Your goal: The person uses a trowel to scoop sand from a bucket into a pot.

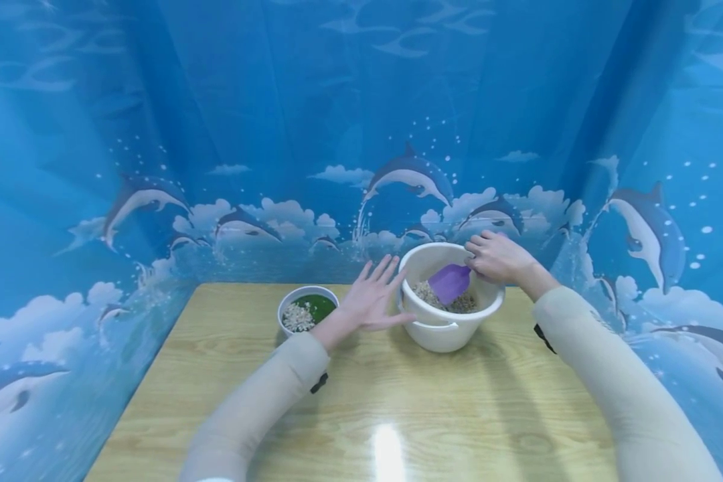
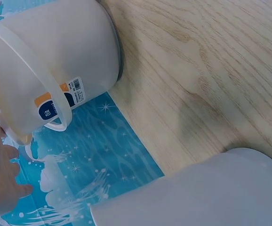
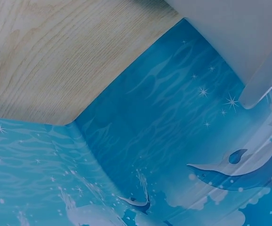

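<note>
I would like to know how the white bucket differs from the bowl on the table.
The bucket is larger than the bowl. The bucket has a handle; the bowl shows none. The purple scoop, gripped by the right hand, reaches into the bucket, while the bowl holds no scoop. The bucket is white inside; the bowl shows green. Both stand on the table, open at the top, and contain pale grain-like bits.

The long left sleeve (image 1: 265,398) and right sleeve (image 1: 608,375) are pale cream, tapering to plain cuffs (image 1: 309,355) behind the bare left hand (image 1: 373,299) and right hand (image 1: 495,258). Small black fittings (image 1: 319,383), perhaps parts of wrist straps, jut from under both cuffs.
</note>
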Tool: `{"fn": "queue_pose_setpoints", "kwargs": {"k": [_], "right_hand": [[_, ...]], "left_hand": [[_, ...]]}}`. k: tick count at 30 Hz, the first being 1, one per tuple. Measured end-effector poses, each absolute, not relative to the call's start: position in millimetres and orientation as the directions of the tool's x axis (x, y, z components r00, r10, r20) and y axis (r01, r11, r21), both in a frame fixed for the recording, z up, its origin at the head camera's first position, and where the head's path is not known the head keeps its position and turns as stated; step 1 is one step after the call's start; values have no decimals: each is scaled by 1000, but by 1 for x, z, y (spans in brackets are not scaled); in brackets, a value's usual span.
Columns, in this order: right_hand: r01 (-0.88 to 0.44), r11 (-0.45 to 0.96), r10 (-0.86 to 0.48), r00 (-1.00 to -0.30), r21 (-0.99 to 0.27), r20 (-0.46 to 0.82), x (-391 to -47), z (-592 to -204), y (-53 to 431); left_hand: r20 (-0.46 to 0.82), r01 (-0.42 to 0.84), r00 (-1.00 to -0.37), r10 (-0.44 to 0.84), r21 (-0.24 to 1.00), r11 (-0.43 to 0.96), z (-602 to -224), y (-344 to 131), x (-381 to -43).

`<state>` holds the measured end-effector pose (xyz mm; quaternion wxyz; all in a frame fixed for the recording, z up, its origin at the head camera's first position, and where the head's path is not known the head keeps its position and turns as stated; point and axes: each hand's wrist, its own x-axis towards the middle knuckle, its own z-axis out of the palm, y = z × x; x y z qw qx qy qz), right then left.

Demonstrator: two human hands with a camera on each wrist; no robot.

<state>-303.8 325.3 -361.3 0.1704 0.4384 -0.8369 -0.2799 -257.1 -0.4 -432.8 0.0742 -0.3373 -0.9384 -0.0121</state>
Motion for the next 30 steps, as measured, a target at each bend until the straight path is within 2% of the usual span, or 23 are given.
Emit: {"fn": "queue_pose_setpoints", "kwargs": {"k": [12,30], "right_hand": [[-599,458,-793,-610,657,-3,-310,-364,321],[-589,339,-821,-566,734,-74,-317,-368,312]], "left_hand": [[138,625,-764,631,-86,776,-432,15,-266],[121,616,-778,617,-44,786,-432,18,-268]]}}
